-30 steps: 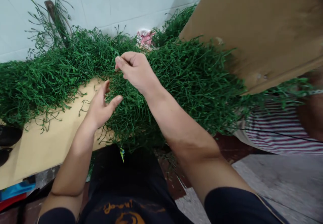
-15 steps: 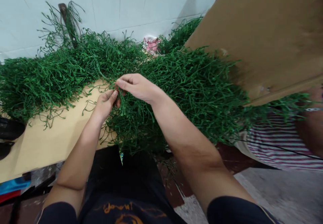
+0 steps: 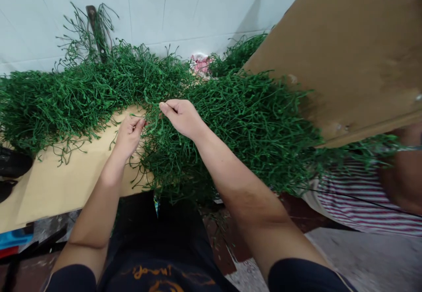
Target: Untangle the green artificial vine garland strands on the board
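Thin green stems with small knobbed tips, like artificial greenery, lie in a dense pile [image 3: 244,120] under and to the right of my hands. My left hand [image 3: 128,135] is closed in a pinch at the pile's left edge, with a green stem poking out by its fingers. Just to the right, my right hand [image 3: 183,116] is closed too, thumb against forefinger, above the stems. What lies between its fingertips is too small to make out. The two hands are apart. Another long heap of green stems [image 3: 82,94] stretches along the left, behind my left hand.
Beneath the stems lies a tan board [image 3: 66,186]. A large brown cardboard panel [image 3: 339,55] leans in from the right. A dark upright bar [image 3: 95,30] stands by the tiled wall [image 3: 198,6]. At right sits a person in a striped garment [image 3: 359,200]; a black object [image 3: 13,162] lies far left.
My hands were close together at a small reddish bit among the stems; now they have drawn apart, the left one to the left and the right one slightly right. The view has shifted a little.
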Demonstrator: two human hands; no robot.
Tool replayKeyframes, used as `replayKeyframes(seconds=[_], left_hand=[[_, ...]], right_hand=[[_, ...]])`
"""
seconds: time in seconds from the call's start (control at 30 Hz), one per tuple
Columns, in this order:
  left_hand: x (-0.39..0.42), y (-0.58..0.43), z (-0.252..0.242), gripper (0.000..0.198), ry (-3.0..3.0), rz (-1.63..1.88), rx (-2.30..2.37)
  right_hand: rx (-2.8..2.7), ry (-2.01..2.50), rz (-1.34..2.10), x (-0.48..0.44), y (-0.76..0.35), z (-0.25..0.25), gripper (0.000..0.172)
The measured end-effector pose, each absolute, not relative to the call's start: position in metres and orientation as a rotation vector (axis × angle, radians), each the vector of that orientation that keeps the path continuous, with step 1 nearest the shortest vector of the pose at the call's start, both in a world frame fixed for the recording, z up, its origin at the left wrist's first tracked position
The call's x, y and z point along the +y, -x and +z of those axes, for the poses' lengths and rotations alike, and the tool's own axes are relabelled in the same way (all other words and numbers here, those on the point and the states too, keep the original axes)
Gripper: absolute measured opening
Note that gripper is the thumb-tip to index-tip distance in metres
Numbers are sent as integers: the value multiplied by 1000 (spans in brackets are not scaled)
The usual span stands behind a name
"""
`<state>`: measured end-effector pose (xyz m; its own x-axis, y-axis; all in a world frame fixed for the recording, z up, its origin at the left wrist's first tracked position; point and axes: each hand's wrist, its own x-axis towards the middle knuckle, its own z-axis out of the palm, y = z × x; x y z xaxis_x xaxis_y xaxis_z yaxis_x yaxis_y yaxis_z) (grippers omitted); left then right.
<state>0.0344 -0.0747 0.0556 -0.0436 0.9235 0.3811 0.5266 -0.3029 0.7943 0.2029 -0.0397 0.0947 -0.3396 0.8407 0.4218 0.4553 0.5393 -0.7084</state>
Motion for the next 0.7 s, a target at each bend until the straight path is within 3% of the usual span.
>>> replayKeyframes(seconds=[0.3, 0.53, 0.7], left_hand=[[-101, -58, 60, 36, -1602, 1354, 1383], [-96, -58, 56, 42, -1399, 1453, 1336], [-103, -42, 58, 45, -1356, 1300, 1281]], right_hand=[[-2020, 1220, 133, -22, -180, 93, 37], [-2045, 1265, 149, -11, -162, 94, 36], [-2161, 1092, 264, -9, -185, 91, 41]])
